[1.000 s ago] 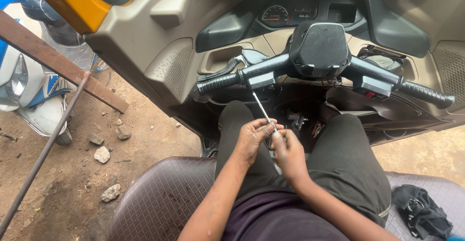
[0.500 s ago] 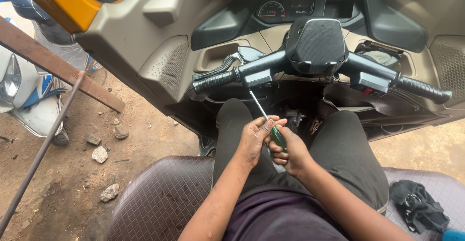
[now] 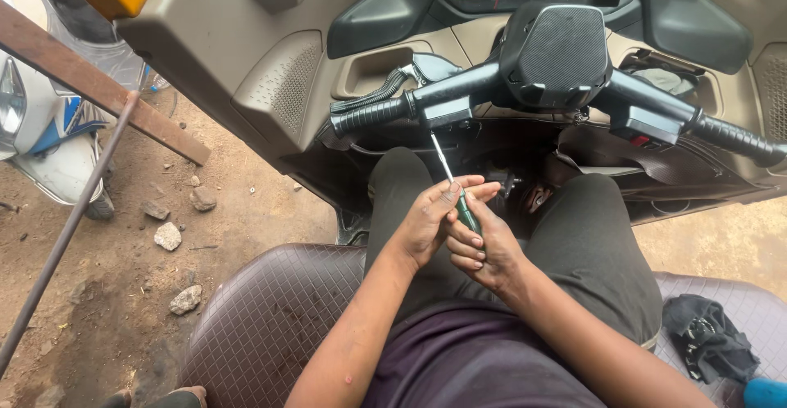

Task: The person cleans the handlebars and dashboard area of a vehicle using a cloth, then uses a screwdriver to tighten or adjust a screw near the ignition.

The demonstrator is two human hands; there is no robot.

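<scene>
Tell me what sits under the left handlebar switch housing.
The screwdriver shaft rises to the housing underside, both hands holding its green handle. Its tip is hidden, as is any screw.

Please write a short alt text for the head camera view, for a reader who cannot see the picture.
Both hands, the left hand and the right hand, hold a green-handled screwdriver whose metal shaft points up to the underside of a black handlebar. The person sits on a brown quilted seat inside a small vehicle, above a dirt floor with stones.
</scene>
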